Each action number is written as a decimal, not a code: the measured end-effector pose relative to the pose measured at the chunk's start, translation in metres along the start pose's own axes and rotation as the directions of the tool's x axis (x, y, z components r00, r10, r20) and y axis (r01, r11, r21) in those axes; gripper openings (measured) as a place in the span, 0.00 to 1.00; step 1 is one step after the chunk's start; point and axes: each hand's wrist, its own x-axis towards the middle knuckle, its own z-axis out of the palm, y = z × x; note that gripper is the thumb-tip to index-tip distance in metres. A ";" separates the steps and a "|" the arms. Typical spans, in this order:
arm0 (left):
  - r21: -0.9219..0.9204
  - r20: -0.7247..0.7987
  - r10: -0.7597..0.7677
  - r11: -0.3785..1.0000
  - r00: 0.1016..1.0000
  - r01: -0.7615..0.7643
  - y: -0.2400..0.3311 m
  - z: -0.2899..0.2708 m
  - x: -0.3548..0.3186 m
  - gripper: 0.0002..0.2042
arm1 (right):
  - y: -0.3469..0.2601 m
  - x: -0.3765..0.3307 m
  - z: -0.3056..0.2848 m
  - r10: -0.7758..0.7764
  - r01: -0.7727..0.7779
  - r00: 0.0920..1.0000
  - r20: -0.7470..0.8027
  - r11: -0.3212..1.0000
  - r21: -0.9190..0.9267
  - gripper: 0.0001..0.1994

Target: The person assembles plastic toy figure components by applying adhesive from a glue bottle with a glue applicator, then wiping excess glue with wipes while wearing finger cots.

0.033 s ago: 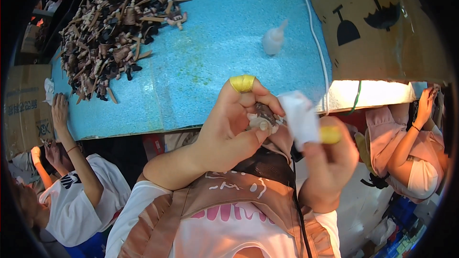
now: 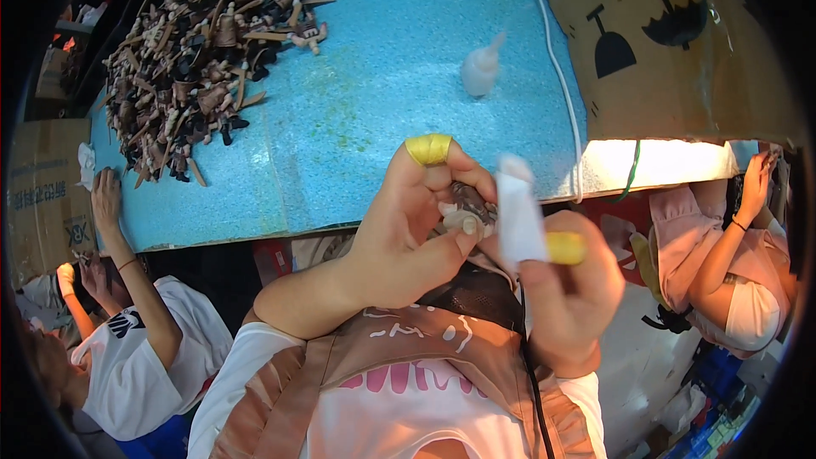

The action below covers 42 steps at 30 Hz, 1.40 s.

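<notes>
Blue foam is covering the counter (image 2: pixel 357 119) across the upper middle of the head view; a heap of brown figure parts (image 2: pixel 195 59) is lying at upper left, a small white bottle (image 2: pixel 481 68) standing well apart at upper centre; at centre the left hand (image 2: pixel 408 229), yellow tape on one finger, is closing its grip on a small brown part (image 2: pixel 467 208); the right hand (image 2: pixel 569 297) is pinching a white wipe (image 2: pixel 518 212) against it; judging by this, cleaning is under way, calling next for a steady rub.

Brown cardboard box (image 2: pixel 671 42) with black pictogram symbols at upper right beside the blue table (image 2: pixel 382 119); another brown printed carton (image 2: pixel 42 195) at the left edge.
</notes>
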 end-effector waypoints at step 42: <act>-0.187 -0.103 -0.157 0.973 0.982 0.135 0.012 0.006 0.002 0.25 | 0.061 0.051 0.005 -0.248 0.125 0.955 -0.166 0.838 -0.531 0.19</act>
